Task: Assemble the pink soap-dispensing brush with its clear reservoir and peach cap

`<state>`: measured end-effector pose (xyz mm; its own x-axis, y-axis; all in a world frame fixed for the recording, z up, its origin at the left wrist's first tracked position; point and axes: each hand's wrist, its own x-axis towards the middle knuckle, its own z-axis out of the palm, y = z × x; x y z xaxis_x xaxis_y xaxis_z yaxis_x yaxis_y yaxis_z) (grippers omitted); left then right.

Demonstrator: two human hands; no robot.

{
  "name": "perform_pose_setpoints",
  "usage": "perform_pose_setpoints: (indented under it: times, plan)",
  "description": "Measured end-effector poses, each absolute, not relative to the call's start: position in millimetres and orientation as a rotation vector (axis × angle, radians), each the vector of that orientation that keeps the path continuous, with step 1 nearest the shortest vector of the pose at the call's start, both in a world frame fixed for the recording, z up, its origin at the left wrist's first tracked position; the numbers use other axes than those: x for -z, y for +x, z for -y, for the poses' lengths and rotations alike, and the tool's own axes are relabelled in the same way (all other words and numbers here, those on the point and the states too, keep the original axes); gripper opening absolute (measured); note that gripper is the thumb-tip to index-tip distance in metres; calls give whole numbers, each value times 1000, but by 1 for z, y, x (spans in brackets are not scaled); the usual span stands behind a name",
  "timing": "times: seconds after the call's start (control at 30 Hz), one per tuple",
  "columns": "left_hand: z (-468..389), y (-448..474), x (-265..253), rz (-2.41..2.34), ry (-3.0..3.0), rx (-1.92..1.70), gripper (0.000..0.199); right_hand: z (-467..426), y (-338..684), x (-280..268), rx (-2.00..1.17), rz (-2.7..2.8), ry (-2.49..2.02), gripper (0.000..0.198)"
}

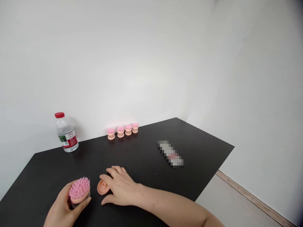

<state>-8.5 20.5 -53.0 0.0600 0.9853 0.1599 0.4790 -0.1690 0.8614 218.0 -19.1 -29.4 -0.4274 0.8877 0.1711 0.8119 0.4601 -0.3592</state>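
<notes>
Head view: a pink bristle brush head sits gripped in the left hand, fingers curled around it, bristles up. Just beside it, the right hand rests flat, fingers spread loosely over a peach base cap on the black table, seemingly touching it. Joining looks in hand; aligning cap under head comes next.

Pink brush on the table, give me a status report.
Left hand grips pink bristle brush. Right hand flat on table, fingers touching peach handle piece. Nothing between them.
</notes>
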Motion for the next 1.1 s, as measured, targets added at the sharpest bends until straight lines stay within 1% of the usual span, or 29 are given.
perform_pose_setpoints:
  times: [0.1, 0.17, 0.3, 0.47, 0.57, 0.67, 0.8, 0.93, 1.0, 1.1]
  plan:
    - [-17, -5, 51, -1460, 1649, -925, 68, 21, 217, 37, -232, 2375, -1420, 47]
    - [-12, -4, 49, -1435, 1632, -941, 67, 21, 219, 43, -203, 2370, -1390, 39]
    - [0, -1, 42, -1281, 1629, -998, 62, 19, 222, 51, -232, 2308, -1329, 36]
    - [9, 5, 33, -1174, 1505, -1029, 55, 20, 226, 50, -312, 2251, -1197, 25]
    - [13, 6, 30, -1054, 1305, -1071, 57, 24, 229, 47, -377, 2161, -1155, 33]
    - [16, 5, 27, -974, 1123, -1094, 61, 28, 229, 45, -510, 2052, -1137, 41]
    - [19, 6, 23, -929, 1002, -1093, 64, 31, 225, 40, -684, 1925, -1209, 41]
    - [21, 10, 23, -871, 959, -1068, 65, 34, 218, 35, -775, 1851, -1285, 39]
    - [22, 13, 24, -863, 956, -1060, 65, 35, 215, 34, -765, 1849, -1320, 46]
    - [23, 16, 26, -870, 965, -1064, 65, 38, 212, 32, -687, 1886, -1367, 61]
